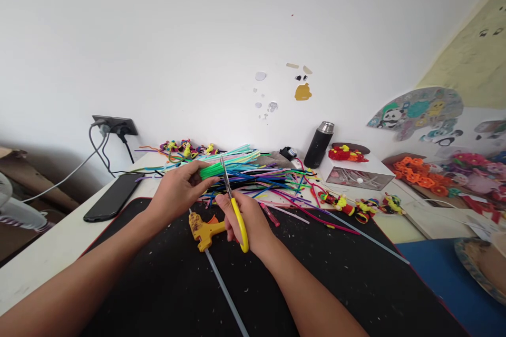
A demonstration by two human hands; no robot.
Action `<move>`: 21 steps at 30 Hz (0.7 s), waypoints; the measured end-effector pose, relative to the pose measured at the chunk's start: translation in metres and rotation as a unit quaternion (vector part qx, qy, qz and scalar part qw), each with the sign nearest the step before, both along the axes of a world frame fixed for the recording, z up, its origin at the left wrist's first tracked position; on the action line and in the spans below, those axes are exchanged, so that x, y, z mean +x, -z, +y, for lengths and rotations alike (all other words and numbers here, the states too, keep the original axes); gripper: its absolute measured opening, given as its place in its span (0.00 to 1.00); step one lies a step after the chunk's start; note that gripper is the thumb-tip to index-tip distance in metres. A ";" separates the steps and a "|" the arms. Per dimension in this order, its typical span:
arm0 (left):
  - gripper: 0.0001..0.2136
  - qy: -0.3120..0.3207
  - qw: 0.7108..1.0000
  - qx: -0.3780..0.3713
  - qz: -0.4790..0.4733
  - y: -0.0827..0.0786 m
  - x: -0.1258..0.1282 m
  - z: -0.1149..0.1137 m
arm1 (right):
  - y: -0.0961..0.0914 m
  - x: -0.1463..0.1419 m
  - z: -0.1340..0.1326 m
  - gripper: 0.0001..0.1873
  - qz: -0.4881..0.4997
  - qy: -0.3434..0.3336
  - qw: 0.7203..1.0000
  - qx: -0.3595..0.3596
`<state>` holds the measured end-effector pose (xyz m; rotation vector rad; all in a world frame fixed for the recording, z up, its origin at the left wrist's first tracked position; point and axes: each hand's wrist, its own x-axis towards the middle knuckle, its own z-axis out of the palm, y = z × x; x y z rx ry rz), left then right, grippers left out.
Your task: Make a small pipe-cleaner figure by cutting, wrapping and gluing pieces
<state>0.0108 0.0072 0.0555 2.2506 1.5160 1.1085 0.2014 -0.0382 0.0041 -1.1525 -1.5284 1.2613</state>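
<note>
Green stem (212, 169) pinched by the left hand (177, 189); right hand (248, 221), fingers closed on scissors (234, 204), blades against it (seemingly uncut); pile (261, 172) lies behind.

Scissors (239, 216) pair bare steel blades with glossy yellow plastic handles; the green pipe cleaners (211, 170) at the blades look matt. A yellow plastic glue gun (203, 230), smudged and dull, lies on a matt black mat (158, 274) speckled with pale crumbs. Beyond, a glossy black phone (113, 197) rests on the smooth white table (47, 253); a matt black flask (318, 147) carries a shiny metal cap.
</note>
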 end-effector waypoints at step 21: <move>0.18 -0.007 0.999 -0.025 0.028 0.001 0.004 0.000 | 0.013 -0.002 0.005 0.29 -0.047 0.036 0.998 -0.013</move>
